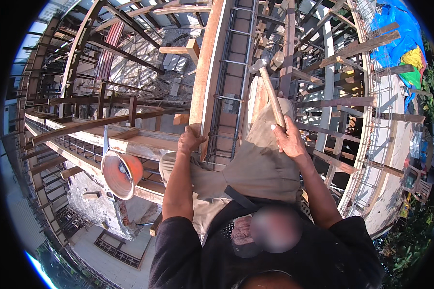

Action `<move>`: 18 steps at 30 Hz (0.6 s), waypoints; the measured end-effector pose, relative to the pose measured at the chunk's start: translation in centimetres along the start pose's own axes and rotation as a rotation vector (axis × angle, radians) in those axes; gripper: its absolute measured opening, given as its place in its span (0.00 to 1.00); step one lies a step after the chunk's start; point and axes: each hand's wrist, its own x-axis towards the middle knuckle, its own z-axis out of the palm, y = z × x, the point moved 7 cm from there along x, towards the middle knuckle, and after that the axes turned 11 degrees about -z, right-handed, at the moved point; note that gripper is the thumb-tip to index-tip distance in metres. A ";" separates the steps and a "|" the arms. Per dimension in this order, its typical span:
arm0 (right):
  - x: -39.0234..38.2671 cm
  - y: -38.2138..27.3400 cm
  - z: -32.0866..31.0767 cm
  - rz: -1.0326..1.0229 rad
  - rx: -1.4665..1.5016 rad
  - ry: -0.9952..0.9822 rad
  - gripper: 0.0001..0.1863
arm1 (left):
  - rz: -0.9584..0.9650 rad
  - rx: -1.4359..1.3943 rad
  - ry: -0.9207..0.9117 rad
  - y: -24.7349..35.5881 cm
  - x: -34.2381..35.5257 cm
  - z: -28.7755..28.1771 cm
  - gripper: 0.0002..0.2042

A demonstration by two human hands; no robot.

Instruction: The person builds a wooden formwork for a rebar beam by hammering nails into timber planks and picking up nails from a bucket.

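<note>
My right hand [290, 138] is closed around the wooden handle of a hammer [271, 89]. The hammer's metal head points away from me, above my right thigh and near the timber on that side. With my left hand [190, 141] I grip the near end of a long wooden board [205, 91]; some of the fingers are hidden behind its edge. This board forms the left side of a narrow trough. Inside the trough runs a cage of steel reinforcing bars [226, 98], with cross ties between the long rods.
An orange bucket [130, 171] hangs or rests by the formwork [147, 150] at my left, a pale blade-like piece rising from it. Timber posts and beams cross open drops on both sides. At the far right lies a blue tarp [390, 36] beside projecting beams [361, 48].
</note>
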 end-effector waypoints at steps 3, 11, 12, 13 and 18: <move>0.7 3.0 -0.4 0.005 0.159 0.092 0.20 | -0.020 0.023 0.005 0.1 1.1 0.2 0.49; 1.6 2.5 -1.0 0.026 0.322 0.203 0.17 | -0.066 0.182 -0.021 1.4 1.5 0.9 0.61; 1.6 2.6 -1.1 0.056 0.292 0.198 0.17 | -0.094 0.191 -0.012 1.4 1.5 0.8 0.62; 1.5 2.1 -1.1 0.060 0.289 0.208 0.17 | -0.127 0.199 -0.004 1.4 1.3 0.7 0.62; 1.4 2.1 -0.8 0.130 0.201 0.208 0.18 | -0.110 0.171 0.028 1.6 0.4 0.8 0.52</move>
